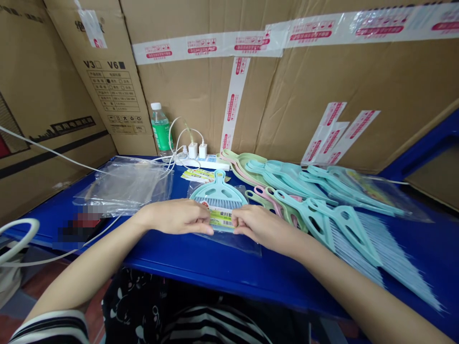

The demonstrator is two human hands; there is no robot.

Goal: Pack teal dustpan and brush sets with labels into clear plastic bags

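Observation:
A small light-blue dustpan and brush set (219, 192) lies on the blue table with its handle pointing away from me. It sits in a clear plastic bag (247, 246), and a yellow-and-white label card (221, 216) lies across the bristles. My left hand (182, 217) is closed on the bag at the card's left side, thumb against curled fingers. At the card's right side, my right hand (263, 227) pinches the bag in the same way. Both hands cover parts of the bag's edges and the pan's lower corners.
Loose brushes (353, 229) and stacked dustpans (283, 174) spread to the right. Clear bags (132, 184) are piled left, near a blurred dark object (82, 227). Behind stand a bottle (161, 129), a power strip (211, 163) with cables, more label cards (201, 176) and cardboard walls (193, 95).

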